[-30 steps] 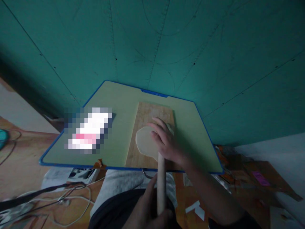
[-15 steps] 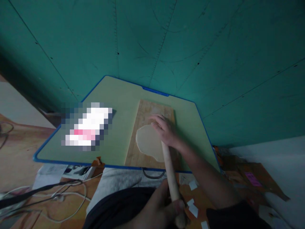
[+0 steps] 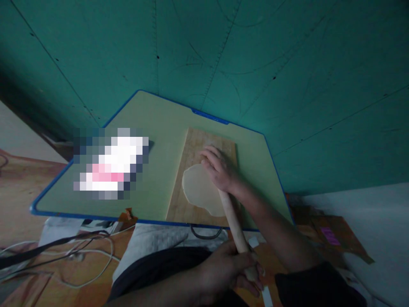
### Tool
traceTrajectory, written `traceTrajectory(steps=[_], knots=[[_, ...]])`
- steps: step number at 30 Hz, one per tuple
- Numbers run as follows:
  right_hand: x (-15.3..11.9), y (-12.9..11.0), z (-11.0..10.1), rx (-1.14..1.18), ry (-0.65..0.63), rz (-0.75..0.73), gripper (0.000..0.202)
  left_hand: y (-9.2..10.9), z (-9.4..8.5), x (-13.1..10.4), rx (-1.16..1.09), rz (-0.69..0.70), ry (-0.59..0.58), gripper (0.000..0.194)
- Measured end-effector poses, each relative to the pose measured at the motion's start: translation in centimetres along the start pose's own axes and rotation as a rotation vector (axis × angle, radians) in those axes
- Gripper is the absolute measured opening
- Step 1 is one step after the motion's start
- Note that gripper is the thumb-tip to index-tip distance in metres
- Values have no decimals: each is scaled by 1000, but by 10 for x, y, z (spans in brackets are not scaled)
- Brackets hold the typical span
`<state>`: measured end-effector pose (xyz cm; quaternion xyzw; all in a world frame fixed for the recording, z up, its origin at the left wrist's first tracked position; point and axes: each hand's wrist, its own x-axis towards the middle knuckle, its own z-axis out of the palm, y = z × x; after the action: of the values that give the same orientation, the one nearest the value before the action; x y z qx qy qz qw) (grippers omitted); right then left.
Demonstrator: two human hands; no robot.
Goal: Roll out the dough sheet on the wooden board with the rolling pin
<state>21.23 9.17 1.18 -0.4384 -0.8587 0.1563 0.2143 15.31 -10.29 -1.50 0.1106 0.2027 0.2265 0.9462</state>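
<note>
A flat, pale sheet of dough lies on a wooden board, its right part under the rolling pin. The light wooden rolling pin slants from the dough's right side down past the table's front edge. My right hand is laid over the pin's far end, fingers together and bent across it; that end is hidden beneath the palm. Around the near end, off the table, my left hand is closed with its thumb on top.
The folding table has a blue rim and stands against a green wall. A pixelated bright object is on its left. White cables and a cardboard box lie below.
The rolling pin's near end and my left hand have swung up and to the right. My right hand stays over the far end. The camera view has shifted slightly.
</note>
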Motion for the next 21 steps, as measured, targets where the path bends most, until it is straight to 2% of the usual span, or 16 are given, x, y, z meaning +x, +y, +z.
traceTrajectory(steps=[3, 6, 10, 13, 16, 21], knots=[[0, -8, 3, -73, 16, -5, 33, -1, -2, 3, 30, -56, -31, 44], [1, -19, 8, -130, 16, 19, 35, -4, -4, 3, 46, -111, -51, 36], [5, -35, 15, -212, 5, 62, 37, -7, -9, -6, 60, -142, -105, 37], [8, -41, 19, -216, 12, 89, 38, -5, -11, -13, 78, -132, -97, 41], [8, -32, 18, -135, 3, 97, 40, -4, -9, -11, 108, -125, -48, 40], [-5, 12, -2, -3, -84, 61, 45, -6, 0, 6, 253, -122, 41, 39]])
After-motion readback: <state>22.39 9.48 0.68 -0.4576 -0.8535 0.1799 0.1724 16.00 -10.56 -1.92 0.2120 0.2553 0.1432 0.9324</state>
